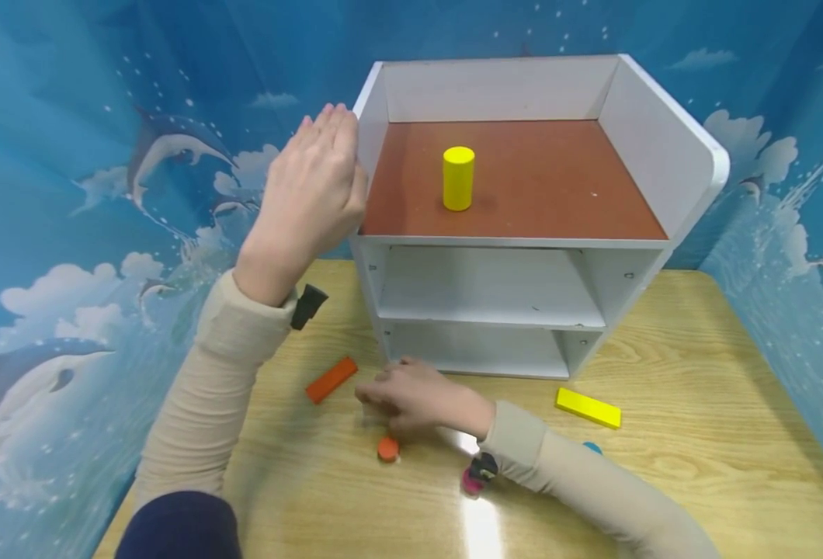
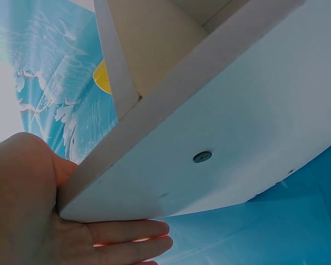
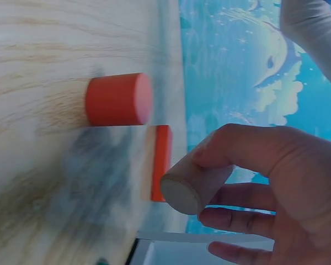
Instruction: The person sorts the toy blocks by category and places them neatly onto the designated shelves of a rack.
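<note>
At the left side panel of a small white shelf unit [image 1: 495, 241], my left hand [image 1: 314, 182] holds the panel's front edge. In the left wrist view the panel [image 2: 209, 165] lies between the thumb and the straight fingers [image 2: 129, 231]. Low over the table in front of the shelf, my right hand [image 1: 421, 396] pinches a pale cylinder block [image 3: 190, 185] between thumb and fingers. Beside it on the table stands an orange-red cylinder block [image 1: 387, 449]. A red rectangular block [image 1: 331, 380] lies to the left. On the shelf's brown top stands a yellow cylinder block [image 1: 458, 180].
A yellow rectangular block [image 1: 588, 408] lies right of the shelf's foot. A blue block [image 1: 592, 448] and a pink block [image 1: 471, 483] are partly hidden by the right arm. Blue dolphin-patterned sheets [image 1: 55, 233] surround the wooden table [image 1: 328, 497].
</note>
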Demonstrator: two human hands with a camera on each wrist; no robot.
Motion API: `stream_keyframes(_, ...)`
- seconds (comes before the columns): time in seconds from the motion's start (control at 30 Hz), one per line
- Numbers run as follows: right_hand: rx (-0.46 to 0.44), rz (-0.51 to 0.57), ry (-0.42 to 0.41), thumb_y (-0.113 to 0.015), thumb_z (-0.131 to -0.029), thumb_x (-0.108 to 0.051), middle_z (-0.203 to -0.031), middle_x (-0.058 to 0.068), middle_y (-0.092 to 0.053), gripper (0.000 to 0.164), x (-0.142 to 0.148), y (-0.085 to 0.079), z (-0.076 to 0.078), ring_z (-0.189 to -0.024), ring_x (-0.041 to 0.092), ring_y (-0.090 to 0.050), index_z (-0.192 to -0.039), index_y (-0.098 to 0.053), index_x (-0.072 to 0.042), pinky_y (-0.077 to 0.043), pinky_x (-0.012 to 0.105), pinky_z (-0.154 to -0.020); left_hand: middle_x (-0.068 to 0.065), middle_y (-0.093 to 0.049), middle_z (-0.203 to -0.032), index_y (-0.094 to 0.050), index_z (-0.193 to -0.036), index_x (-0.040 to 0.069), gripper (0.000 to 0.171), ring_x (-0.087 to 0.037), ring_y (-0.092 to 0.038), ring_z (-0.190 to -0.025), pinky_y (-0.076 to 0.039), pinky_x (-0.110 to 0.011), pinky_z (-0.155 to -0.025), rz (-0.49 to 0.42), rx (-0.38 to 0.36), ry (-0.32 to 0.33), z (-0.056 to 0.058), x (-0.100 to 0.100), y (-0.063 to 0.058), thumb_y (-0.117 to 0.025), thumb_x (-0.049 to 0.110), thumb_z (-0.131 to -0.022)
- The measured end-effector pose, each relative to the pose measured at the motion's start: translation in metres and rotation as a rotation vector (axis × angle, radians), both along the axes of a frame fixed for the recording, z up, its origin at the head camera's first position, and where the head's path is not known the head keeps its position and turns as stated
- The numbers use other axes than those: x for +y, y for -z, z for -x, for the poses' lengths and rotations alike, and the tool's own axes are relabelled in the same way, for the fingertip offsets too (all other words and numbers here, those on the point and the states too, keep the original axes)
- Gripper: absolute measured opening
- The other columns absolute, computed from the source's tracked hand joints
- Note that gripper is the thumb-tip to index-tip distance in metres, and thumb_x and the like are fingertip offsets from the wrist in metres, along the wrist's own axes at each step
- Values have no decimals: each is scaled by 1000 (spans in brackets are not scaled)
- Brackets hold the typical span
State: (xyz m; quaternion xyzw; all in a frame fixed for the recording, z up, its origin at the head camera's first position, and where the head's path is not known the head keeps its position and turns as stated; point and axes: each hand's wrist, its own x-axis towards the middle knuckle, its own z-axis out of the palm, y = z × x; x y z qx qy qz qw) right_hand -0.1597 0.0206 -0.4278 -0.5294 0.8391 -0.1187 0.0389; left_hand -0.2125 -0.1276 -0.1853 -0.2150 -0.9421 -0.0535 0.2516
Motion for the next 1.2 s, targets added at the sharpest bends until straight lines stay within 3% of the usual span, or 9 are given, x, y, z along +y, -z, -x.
stream_keyframes(0.13, -17, 48, 23, -71, -88, -37, -73, -16, -47, 25, 4, -10, -1, -75, 6, -46, -101, -52, -27, -39, 30, -81, -22, -35, -155, -32, -150, -7, 55, -31, -28, -146, -16, -40, -120, -1, -3, -1, 0, 0, 0, -26, 19, -102)
stream_keyframes(0.2, -16, 70, 30, -71, -88, -39, -75, -17, -49, 27, 6, -15, -2, -79, 6, -48, -107, -55, -28, -42, 33, -84, -22, -34, -155, -32, -150, -7, 55, -31, -28, -147, -16, -40, -121, 2, -5, -3, 0, 0, 0, -26, 19, -102)
stream_keyframes(0.43, 16, 145, 46, -79, -78, -24, -85, -13, -57, 49, 16, -35, -4, -86, 8, -55, -122, -58, -24, -49, 39, -89, -22, -34, -155, -32, -150, -8, 55, -31, -27, -147, -16, -40, -121, 4, -6, -4, 0, 0, 0, -25, 19, -103)
stream_keyframes(0.63, 109, 275, 55, -76, -77, -24, -83, -12, -58, 46, 25, -50, -6, -79, 8, -53, -120, -60, -23, -47, 32, -76, -22, -34, -155, -33, -150, -8, 54, -31, -28, -146, -16, -40, -120, 3, -1, -6, 0, 0, 0, -26, 19, -103)
stream_keyframes(0.83, 181, 407, 58, -74, -77, -22, -81, -12, -58, 41, 33, -63, -10, -74, 6, -50, -116, -62, -22, -45, 29, -72, -23, -35, -154, -33, -150, -8, 54, -31, -29, -146, -17, -40, -120, 4, 5, -3, 0, 1, 0, -27, 18, -102)
stream_keyframes(1.0, 170, 519, 71, -75, -77, -19, -91, -10, -64, 40, 41, -80, -14, -79, 8, -57, -114, -61, -17, -48, 33, -77, -23, -36, -154, -34, -149, -8, 54, -31, -29, -146, -17, -40, -120, -4, 9, -2, 1, 0, 0, -27, 18, -102)
stream_keyframes(1.2, 142, 625, 99, -76, -77, -17, -99, -7, -67, 42, 51, -101, -22, -83, 8, -59, -115, -60, -14, -45, 29, -73, -22, -35, -154, -34, -149, -8, 54, -31, -29, -146, -16, -40, -120, -4, -1, -2, 1, 0, 1, -27, 18, -102)
